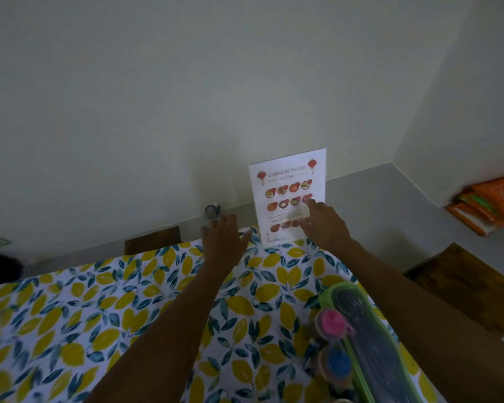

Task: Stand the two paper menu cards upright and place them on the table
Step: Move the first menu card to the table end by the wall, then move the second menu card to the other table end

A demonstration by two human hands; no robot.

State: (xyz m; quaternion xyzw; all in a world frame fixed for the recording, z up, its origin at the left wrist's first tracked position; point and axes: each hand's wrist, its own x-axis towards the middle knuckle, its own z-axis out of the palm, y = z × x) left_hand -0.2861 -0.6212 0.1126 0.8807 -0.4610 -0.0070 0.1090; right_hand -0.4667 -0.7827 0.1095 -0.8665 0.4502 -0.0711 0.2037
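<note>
A white paper menu card [285,187] with red lanterns and food pictures stands upright at the far edge of the table [99,301], which wears a lemon-print cloth. My right hand [323,222] is in front of the card's lower right, fingers spread, fingertips at or touching its face. To the card's left hovers my left hand [224,239], open, fingers apart and holding nothing. I see only one menu card.
A small round dark object [212,211] sits by the wall behind my left hand. A green-rimmed tray [370,338] with pink and blue lidded cups is at the near right. Wooden chairs [463,286] flank the table. Orange packets [489,205] lie on the floor at right.
</note>
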